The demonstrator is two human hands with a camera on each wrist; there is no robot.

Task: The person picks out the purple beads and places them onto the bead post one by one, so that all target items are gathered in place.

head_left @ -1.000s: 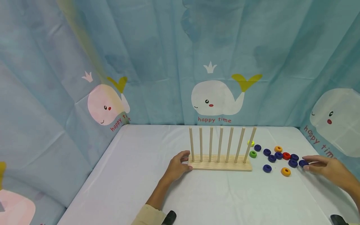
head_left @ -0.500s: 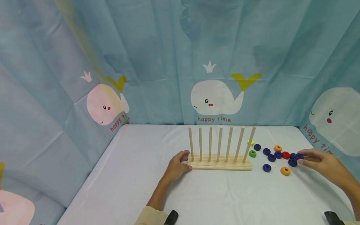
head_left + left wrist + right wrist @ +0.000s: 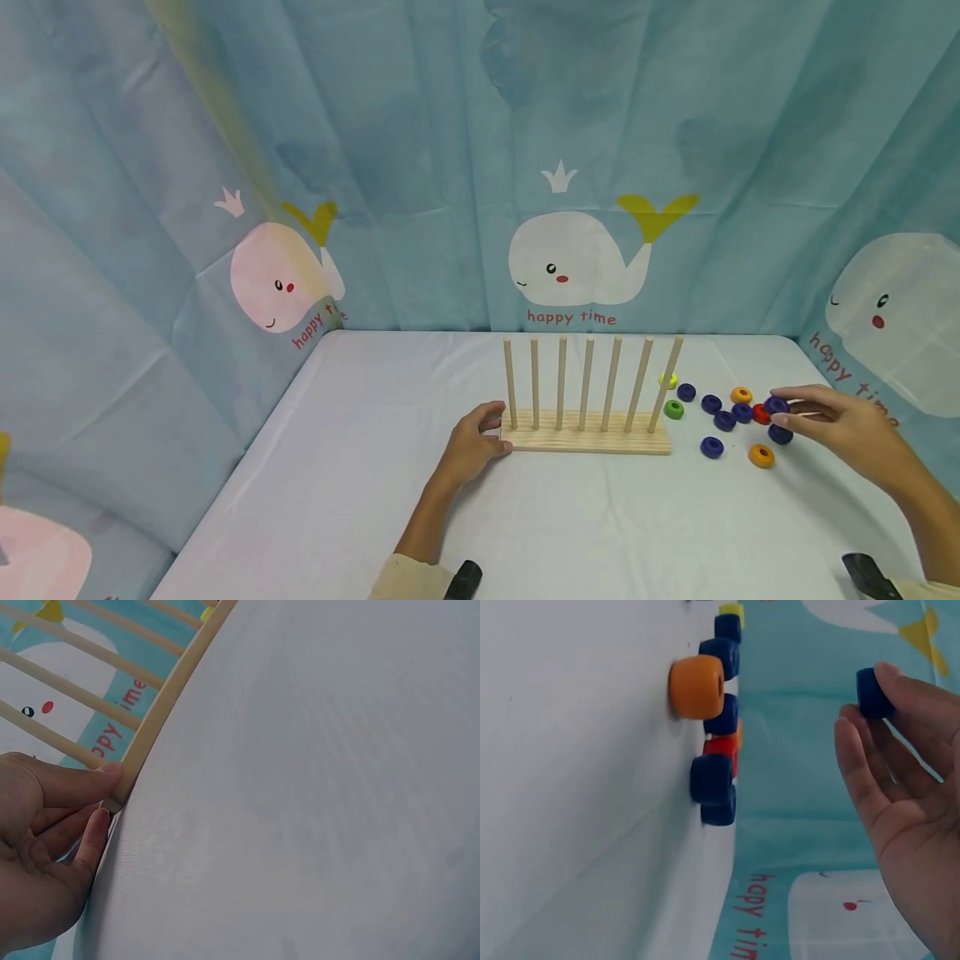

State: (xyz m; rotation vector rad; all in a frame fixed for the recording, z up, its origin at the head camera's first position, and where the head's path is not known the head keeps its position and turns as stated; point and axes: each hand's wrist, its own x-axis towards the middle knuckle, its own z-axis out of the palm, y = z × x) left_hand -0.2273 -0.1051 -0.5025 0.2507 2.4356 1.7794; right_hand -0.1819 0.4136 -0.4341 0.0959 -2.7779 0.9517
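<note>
A wooden peg rack [image 3: 585, 442] with a row of upright bare dowels stands on the white table. My left hand [image 3: 472, 446] grips the left end of its base; in the left wrist view the thumb [image 3: 82, 786] lies against the base corner. Over the loose beads, my right hand [image 3: 847, 425] pinches a dark blue bead [image 3: 873, 694] between thumb and fingertips, raised off the table. Beneath it lie a red bead [image 3: 761, 414] and another blue bead [image 3: 781, 434].
Several more blue beads [image 3: 712, 447] are scattered right of the rack. Two orange beads [image 3: 762, 456], a green bead [image 3: 674, 410] and a yellow bead [image 3: 670, 381] lie among them. A whale-print curtain [image 3: 420, 250] hangs behind the table [image 3: 360, 433].
My right hand has lifted the blue bead from the right edge of the scatter and carried it left and up. My left hand stays at the rack's end.
</note>
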